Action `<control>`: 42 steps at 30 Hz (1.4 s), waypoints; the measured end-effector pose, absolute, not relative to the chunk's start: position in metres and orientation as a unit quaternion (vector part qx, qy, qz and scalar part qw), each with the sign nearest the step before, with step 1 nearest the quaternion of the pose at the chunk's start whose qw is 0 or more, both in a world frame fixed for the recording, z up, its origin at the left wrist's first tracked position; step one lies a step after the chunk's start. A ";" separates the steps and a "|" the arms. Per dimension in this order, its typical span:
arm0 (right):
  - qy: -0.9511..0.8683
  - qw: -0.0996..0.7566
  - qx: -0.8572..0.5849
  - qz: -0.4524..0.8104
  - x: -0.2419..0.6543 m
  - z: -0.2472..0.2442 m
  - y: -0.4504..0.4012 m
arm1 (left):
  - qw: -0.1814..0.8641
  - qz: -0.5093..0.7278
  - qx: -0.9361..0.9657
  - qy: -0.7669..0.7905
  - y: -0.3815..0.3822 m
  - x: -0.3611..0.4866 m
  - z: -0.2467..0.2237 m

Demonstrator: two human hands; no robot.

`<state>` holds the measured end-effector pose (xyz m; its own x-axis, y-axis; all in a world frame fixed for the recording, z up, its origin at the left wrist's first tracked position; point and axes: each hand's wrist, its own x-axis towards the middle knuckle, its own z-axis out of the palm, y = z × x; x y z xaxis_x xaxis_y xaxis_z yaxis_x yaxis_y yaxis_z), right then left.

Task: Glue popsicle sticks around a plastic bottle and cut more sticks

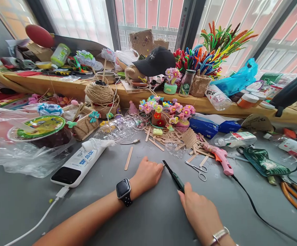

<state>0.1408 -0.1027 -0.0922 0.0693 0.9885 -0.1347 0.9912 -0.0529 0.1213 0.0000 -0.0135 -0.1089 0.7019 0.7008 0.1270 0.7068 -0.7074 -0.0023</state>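
Observation:
My left hand (146, 175), with a black smartwatch on the wrist, rests in a loose fist on the grey table (148, 218). Its knuckles meet the tip of a dark green-handled cutting tool (173, 176). My right hand (201, 212), wearing a silver bracelet, grips that tool's handle and points its blade toward the left hand. Whether the left fingers pinch something small is hidden. A single wooden craft stick (128, 158) lies just beyond the left hand. A pile of craft sticks (169, 138) and small silver scissors (197, 168) lie ahead.
A pink glue gun (220, 158) with a black cord lies at right. A white power bank (78, 165) with a cable sits at left. A clear plastic bottle (120, 128), twine ball (101, 94), paper-flower pots (167, 112), a black cap (156, 61) and pipe cleaners (215, 51) crowd the back.

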 end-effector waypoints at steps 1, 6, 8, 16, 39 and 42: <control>0.679 0.089 0.729 -0.001 0.139 -0.092 -0.101 | 0.026 -0.058 -0.922 -0.382 -0.013 0.000 -0.109; 0.679 0.083 0.729 0.019 0.139 -0.098 -0.104 | 0.016 -0.078 -0.912 -0.403 -0.015 0.000 -0.111; 0.687 0.083 0.722 0.023 0.142 -0.100 -0.107 | 0.014 -0.078 -0.913 -0.400 -0.016 0.000 -0.111; 0.683 0.080 0.724 0.043 0.140 -0.099 -0.107 | 0.016 -0.075 -0.909 -0.411 -0.016 0.000 -0.110; 0.686 0.092 0.722 0.011 0.142 -0.091 -0.106 | 0.015 -0.080 -0.915 -0.395 -0.015 0.000 -0.109; 0.675 0.095 0.732 -0.005 0.140 -0.091 -0.100 | 0.022 -0.075 -0.915 -0.396 -0.015 0.000 -0.110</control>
<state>0.1399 -0.1002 -0.0906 0.0885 0.9867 -0.1365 0.9887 -0.0704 0.1322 0.0003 -0.0147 -0.1096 0.6753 0.7212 0.1547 0.7277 -0.6856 0.0201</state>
